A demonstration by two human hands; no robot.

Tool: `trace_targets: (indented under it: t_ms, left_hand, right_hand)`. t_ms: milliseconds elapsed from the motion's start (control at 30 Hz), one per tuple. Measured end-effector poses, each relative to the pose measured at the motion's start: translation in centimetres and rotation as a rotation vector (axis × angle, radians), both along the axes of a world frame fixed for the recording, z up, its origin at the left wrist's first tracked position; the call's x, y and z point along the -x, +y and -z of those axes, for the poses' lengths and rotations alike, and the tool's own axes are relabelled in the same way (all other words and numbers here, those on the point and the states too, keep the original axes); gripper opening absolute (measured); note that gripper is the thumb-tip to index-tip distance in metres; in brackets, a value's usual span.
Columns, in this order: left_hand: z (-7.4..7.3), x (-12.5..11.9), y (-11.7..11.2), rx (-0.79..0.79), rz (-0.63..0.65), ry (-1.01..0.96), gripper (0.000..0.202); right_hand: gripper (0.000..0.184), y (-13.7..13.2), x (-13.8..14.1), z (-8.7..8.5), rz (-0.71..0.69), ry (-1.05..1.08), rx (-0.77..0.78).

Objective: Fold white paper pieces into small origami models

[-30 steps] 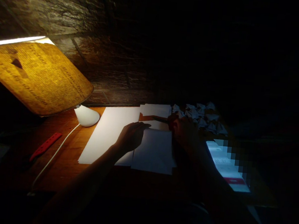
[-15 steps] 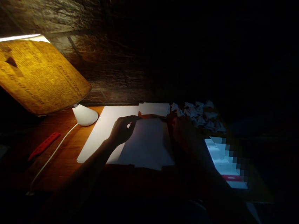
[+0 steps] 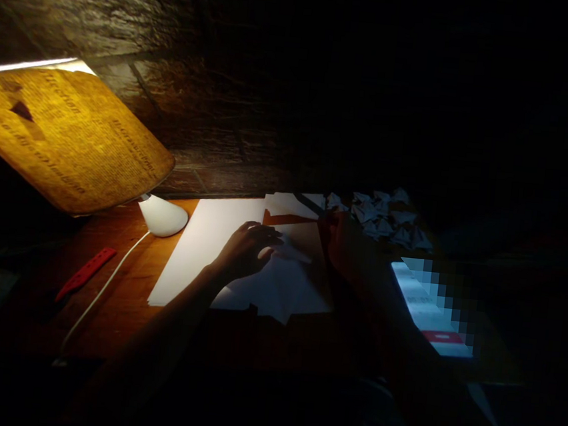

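A white paper sheet [image 3: 261,288] lies in front of me, partly in shadow, with a crease and a pointed lower edge. My left hand [image 3: 246,248] is over its upper left part, fingers stretched and thumb apart, next to a lit flap of paper. At the upper right edge of the sheet is my right hand [image 3: 340,240], dark, its fingers closed. A narrow dark strip [image 3: 309,206] runs from those fingers up and left across a smaller white paper stack [image 3: 285,204]; whether it is an object or a shadow, I cannot tell.
Large white sheets [image 3: 184,250] lie left of centre on the wooden table [image 3: 129,278]. A lit lamp [image 3: 163,218] with a printed shade and white cord stands left, near a red strip-like object [image 3: 86,274]. Folded paper pieces [image 3: 379,215] and a glowing screen [image 3: 418,303] are right.
My left hand has moved right over the sheet, its fingers spreading. The sheet's lower edge now shows a point and a crease. A dark strip has appeared by my right hand.
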State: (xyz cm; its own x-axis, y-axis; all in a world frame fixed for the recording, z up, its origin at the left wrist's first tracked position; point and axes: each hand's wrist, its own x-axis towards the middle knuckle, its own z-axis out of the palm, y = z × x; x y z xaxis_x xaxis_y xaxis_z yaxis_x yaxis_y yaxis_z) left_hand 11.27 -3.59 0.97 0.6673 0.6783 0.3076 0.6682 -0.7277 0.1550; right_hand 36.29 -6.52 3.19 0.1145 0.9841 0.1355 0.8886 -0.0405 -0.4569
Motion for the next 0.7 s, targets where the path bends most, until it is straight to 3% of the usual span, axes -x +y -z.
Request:
trace_targets:
  t_ms: [267, 533, 700]
  left_hand:
    - [-0.5, -0.8, -1.6, 0.068, 0.115, 0.148, 0.042]
    - [0.2, -1.2, -1.2, 0.078, 0.042, 0.012, 0.04]
    - [-0.1, -1.7, -1.3, 0.123, 0.007, 0.002, 0.035]
  right_hand:
    - [0.029, 0.0, 0.3, 0.6, -0.017, -0.038, 0.024]
    - [0.024, -0.1, -0.3, 0.3, -0.002, 0.042, -0.066]
    - [0.021, -3.0, -1.9, -0.9, -0.094, 0.189, -0.205]
